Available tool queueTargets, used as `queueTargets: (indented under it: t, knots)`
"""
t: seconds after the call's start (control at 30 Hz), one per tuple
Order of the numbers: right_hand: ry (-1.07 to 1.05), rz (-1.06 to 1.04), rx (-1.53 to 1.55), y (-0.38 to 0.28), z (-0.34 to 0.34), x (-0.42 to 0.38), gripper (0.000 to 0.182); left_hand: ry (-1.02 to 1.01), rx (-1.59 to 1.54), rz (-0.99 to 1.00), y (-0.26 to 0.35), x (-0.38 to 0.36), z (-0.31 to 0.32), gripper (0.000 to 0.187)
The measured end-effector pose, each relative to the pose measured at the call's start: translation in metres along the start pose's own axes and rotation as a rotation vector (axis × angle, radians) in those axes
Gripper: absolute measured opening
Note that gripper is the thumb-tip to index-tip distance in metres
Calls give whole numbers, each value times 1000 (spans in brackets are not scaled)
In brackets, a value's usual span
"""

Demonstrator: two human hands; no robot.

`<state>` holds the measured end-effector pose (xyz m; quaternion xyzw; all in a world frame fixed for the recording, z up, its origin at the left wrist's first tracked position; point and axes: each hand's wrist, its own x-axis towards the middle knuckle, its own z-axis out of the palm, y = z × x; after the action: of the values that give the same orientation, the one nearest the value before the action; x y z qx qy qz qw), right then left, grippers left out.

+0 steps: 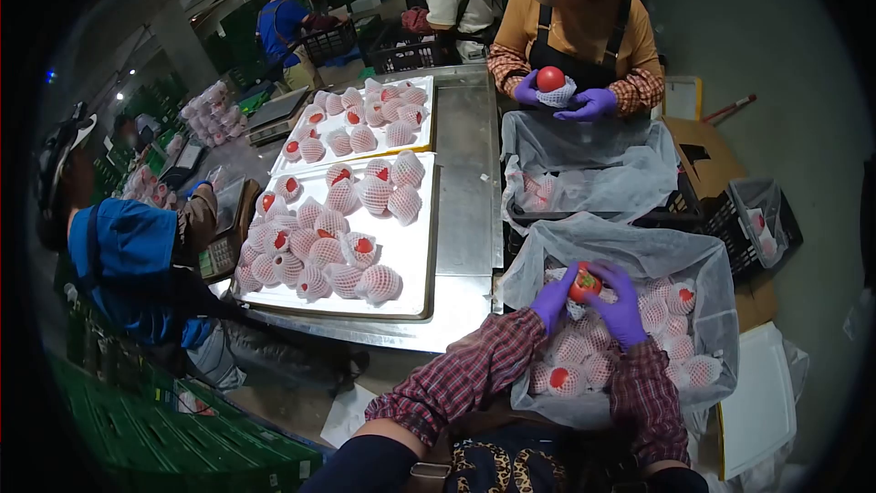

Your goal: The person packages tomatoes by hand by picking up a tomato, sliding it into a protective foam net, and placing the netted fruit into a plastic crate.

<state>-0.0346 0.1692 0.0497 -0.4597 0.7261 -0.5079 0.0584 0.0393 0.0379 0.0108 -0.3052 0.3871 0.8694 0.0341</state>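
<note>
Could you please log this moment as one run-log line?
left hand: on red fruit | right hand: on same fruit | below: lined crate of netted fruit | co-worker opposite: holding netted fruit

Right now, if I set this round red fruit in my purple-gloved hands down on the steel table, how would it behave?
The round red fruit would probably roll, being round and smooth. Bare of white foam netting, it may bruise. The steel table looks flat and hard.
</note>
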Motion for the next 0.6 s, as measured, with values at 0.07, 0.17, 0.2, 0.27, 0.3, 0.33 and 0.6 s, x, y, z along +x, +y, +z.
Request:
queueTargets:
  t: [0.07, 0.17, 0.2, 0.27, 0.3, 0.33, 0.6]
  knots:
    - [-29, 46, 50, -2, 9, 1, 61, -106, -151, 87, -15, 20, -13, 61]
    - [-67, 165, 150, -7, 11, 1, 77, -76, -31, 145, -19, 33, -21, 61]
    - [-49, 161, 150, -4, 13, 0, 77, -85, -48, 145, -21, 34, -22, 60]
    - [-23, 149, 124, -2, 13, -2, 78, -103, -87, 139, -16, 22, -14, 60]
    - [-13, 139, 100, -2, 13, -2, 79, -98, -114, 142, -13, 17, -11, 60]
    - [-3, 128, 77, -1, 13, -2, 79, -92, -142, 145, -9, 9, -5, 60]
    - [25, 64, -12, -7, 11, 1, 77, -19, -243, 150, -6, 5, -2, 54]
